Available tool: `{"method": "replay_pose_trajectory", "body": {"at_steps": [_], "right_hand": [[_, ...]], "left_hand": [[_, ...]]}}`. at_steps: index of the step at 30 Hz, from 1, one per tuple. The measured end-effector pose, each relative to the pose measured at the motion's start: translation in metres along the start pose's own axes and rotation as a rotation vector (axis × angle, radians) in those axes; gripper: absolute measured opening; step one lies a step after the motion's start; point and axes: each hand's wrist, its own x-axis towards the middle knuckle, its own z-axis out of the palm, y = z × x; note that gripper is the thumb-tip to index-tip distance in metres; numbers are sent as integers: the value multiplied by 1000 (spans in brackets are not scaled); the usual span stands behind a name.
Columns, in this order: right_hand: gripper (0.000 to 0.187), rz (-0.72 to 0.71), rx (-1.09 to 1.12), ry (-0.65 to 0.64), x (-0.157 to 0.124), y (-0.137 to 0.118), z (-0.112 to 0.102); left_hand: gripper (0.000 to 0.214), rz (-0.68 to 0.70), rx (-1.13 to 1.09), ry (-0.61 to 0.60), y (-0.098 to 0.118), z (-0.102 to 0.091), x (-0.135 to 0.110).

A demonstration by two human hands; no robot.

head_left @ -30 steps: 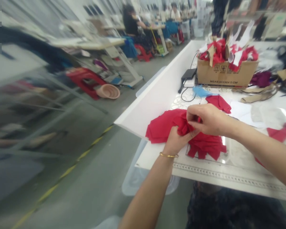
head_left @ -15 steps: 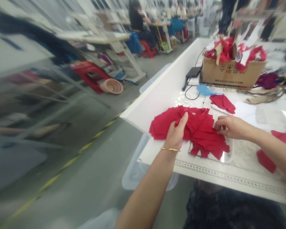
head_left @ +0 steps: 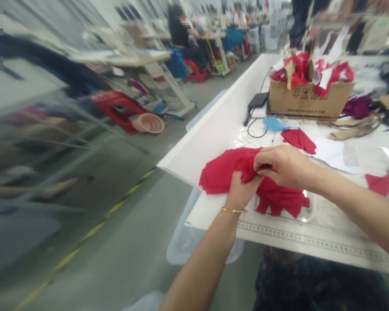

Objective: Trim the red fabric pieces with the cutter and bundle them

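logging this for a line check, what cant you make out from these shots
All in the head view:
The middle of the red cloth is hidden by the left hand and right hand.
The lower contents of the cardboard carton are hidden by its walls.
The standing person is cut off by the top edge.
The far worktables are blurred.

Sewing tables (head_left: 139, 58) line a grey, yellow-striped floor (head_left: 123, 224).

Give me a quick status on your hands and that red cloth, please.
Left hand, right hand gripping bunched red fabric. Smaller red fabric piece lying apart, not in the way.
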Motion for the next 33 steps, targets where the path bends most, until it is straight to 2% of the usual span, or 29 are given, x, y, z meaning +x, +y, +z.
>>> {"method": "replay_pose_trajectory", "body": {"at_steps": [2,4,6,9,11,13,15,20,22,24,26,28,30,32,33], "right_hand": [[8,-40,67,74,-8,5,1],[6,-6,96,98,-21,15,-1],[9,117,64,-19,-35,25,-2],[16,325,-21,-280,-51,37,0],[10,365,-38,-344,-57,41,3],[4,351,-25,-306,-59,43,4],[7,341,4,-220,-56,42,1],[9,258,97,-4,-34,26,-11],[10,203,90,41,-21,16,-12],[11,169,52,33,-8,4,-9],[12,128,26,-1,1,-4,-6],[12,55,35,7,3,-8,-3],[8,3,54,75,-1,-5,-2],[3,38,48,113,-12,5,-1],[6,87,31,82,-18,11,-1]], "left_hand": [[35,-63,-57,96,-3,0,1],[41,-115,-141,146,-8,-1,3],[50,-151,-203,165,-11,-1,4],[56,-190,-237,181,-13,-1,5],[56,-192,-252,181,-13,0,4],[55,-183,-263,174,-12,0,4],[58,-184,-269,172,-12,0,5],[59,-206,-162,159,-6,-3,2],[54,-161,-69,56,-1,-3,-1],[49,-85,2,-67,4,-4,-2],[45,-20,45,-113,6,-3,-1],[44,-2,56,-63,5,-3,0],[41,-37,13,14,2,-2,2],[38,-97,-108,62,0,0,2],[38,-128,-179,68,-1,1,3]]}}
